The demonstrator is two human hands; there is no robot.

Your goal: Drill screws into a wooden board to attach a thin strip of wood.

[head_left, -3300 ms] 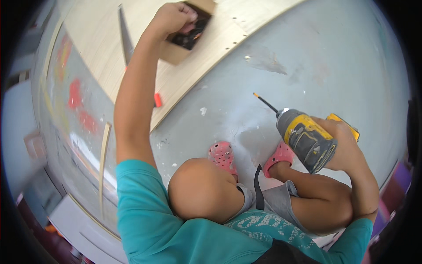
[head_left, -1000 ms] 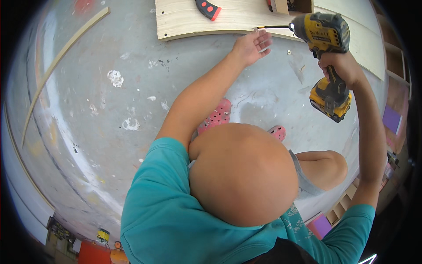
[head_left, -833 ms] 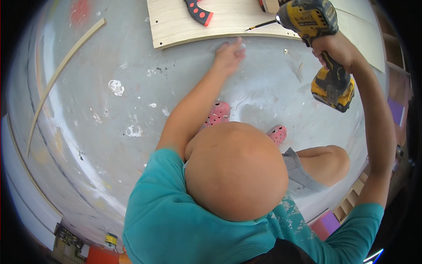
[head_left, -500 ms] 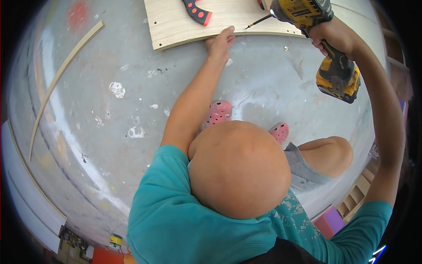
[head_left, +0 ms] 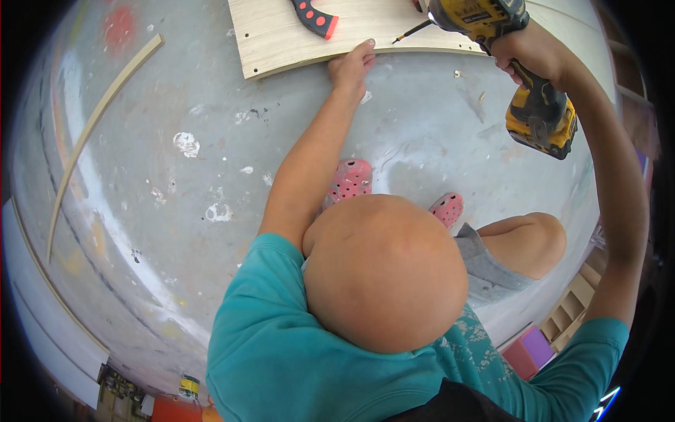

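My right hand (head_left: 531, 53) is wrapped round the grip of a yellow and black cordless drill (head_left: 538, 91), its battery toward me. A long dark bit (head_left: 413, 32) points left and down from it, its tip at the near edge strip of a pale wooden board (head_left: 281, 49). Whether the tip touches the wood I cannot tell. My left hand (head_left: 351, 68) grips the board's near edge just left of the bit, thumb on top and the other fingers curled at the edge. On the board lies a curved black handle with red dots (head_left: 314, 19), partly out of view.
A thin wooden strip (head_left: 95, 119) lies on the paint-spotted grey floor (head_left: 211, 126) at the left. Pale panels (head_left: 49, 316) are at the lower left. A small can (head_left: 188, 386) stands behind me. Wooden compartments (head_left: 573, 302) and a pink and purple box (head_left: 529, 352) are at lower right.
The drill has shifted very slightly up and left in view, with its bit still by the board's edge. My left hand keeps its hold.
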